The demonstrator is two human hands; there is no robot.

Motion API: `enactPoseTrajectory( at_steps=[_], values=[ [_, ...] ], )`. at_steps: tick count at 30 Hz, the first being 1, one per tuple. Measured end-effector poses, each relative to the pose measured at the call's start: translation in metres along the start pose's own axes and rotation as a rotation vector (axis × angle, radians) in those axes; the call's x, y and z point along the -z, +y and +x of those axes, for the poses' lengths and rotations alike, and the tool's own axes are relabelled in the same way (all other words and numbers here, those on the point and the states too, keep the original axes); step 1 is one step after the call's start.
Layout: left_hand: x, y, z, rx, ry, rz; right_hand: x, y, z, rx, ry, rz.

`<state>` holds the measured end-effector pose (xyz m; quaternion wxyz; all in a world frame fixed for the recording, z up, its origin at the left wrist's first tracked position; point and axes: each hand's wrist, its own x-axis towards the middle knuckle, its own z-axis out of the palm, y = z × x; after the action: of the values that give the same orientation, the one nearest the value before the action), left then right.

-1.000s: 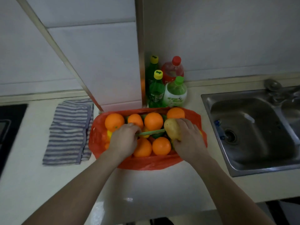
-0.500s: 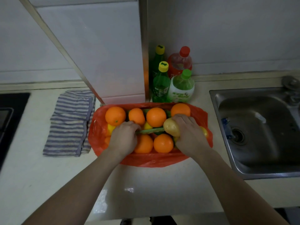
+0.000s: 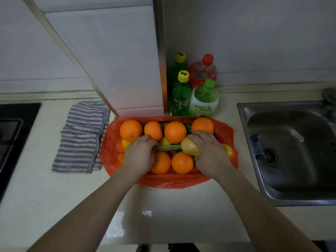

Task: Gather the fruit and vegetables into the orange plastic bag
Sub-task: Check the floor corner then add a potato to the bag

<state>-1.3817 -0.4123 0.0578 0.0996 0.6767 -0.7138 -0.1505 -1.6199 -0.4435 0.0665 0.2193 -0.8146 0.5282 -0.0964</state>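
Orange plastic bag at the centre of the pale counter, mouth spread open upward, far rim close to the foot of a white wall column. Inside: six oranges, four along the far side and two at the near side. Lemons partly buried between them. Green stalk laid left to right across the middle, right end hidden behind a tan potato.

Left hand inside the bag at left-centre, fingers curled around the left end of the green stalk. Right hand inside at right-centre, fingers curled over the potato and gripping it. Hands apart, with only the short visible run of stalk between them. Both forearms across the near rim, covering part of the contents.

Just beyond the far rim, in the wall corner: four upright plastic bottles, two green with yellow caps, one red with a red cap, one pale with a green cap. Just left of the bag: crumpled striped cloth. To the right, apart from the bag: steel sink. At the far left edge: black hob.

Bag long axis left to right, parallel to the near edge of the counter. Potato long axis slanted from far left to near right.

Bag film thin, glossy and crumpled, bright orange-red, with a handle cut-out at the left end.
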Motion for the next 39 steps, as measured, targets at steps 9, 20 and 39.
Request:
enactPoseTrajectory(
  at_steps=[9, 20, 39],
  values=[
    [0.014, 0.003, -0.01, -0.03, 0.059, 0.018, 0.007, -0.01, -0.016, -0.049, 0.016, -0.007],
    [0.054, -0.012, -0.025, -0.16, 0.06, 0.075, 0.025, -0.065, -0.043, -0.208, 0.098, -0.151],
    [0.146, 0.007, -0.069, -0.458, 0.127, 0.07, 0.052, -0.177, -0.128, -0.428, 0.457, -0.288]
  ],
)
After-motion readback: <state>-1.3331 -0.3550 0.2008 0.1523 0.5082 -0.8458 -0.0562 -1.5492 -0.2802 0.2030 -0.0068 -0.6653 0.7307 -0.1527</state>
